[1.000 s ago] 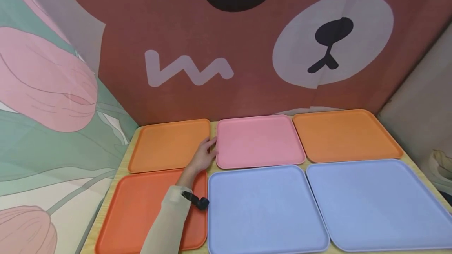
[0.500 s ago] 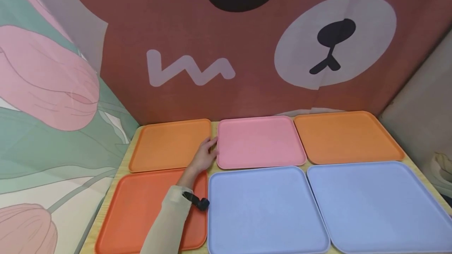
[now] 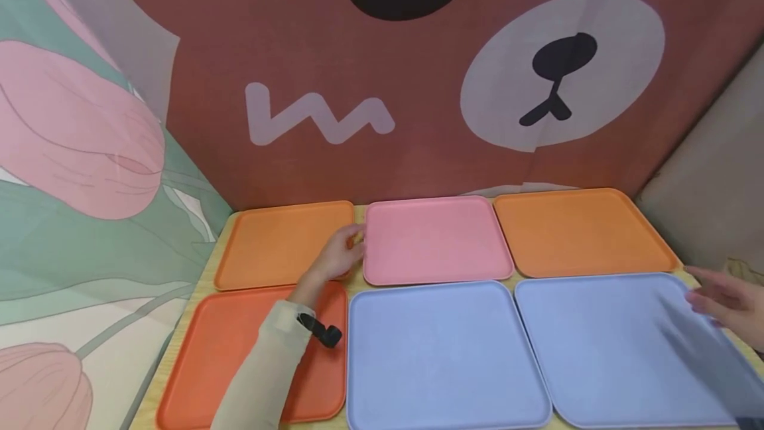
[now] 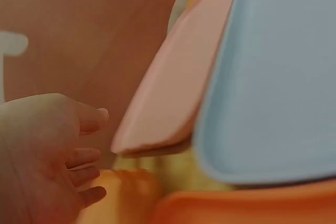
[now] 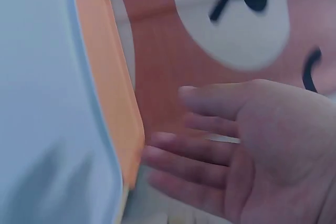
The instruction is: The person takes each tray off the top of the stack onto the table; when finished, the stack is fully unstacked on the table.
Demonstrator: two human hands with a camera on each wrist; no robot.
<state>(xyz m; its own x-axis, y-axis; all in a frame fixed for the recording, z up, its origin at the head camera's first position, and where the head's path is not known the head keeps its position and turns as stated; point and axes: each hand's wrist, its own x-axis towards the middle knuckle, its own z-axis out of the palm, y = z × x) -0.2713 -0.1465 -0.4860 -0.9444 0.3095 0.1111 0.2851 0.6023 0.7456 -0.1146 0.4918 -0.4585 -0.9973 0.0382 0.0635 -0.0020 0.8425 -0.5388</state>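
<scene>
Six flat trays cover a wooden table. My left hand [image 3: 343,251] hovers over the right edge of the back left orange tray [image 3: 280,241], fingers loosely curled and holding nothing. Its fingertips [image 4: 97,116] lie close to the pink tray's [image 3: 436,237] left edge; I cannot tell if they touch. My right hand [image 3: 719,297] reaches in from the right with straight fingers [image 5: 205,145], above the right edge of the right blue tray [image 3: 609,344] and beside the back right orange tray [image 5: 107,93]. It holds nothing.
A red-orange tray [image 3: 239,357] lies under my left forearm, and a second blue tray [image 3: 442,357] lies front centre. A brown bear-face cloth [image 3: 418,85] hangs behind the table, a tulip cloth [image 3: 77,184] on the left. Table edge [image 3: 179,344] shows at left.
My right hand has come into view from the right, over the right blue tray. The left hand has shifted slightly left and back from the pink tray's edge.
</scene>
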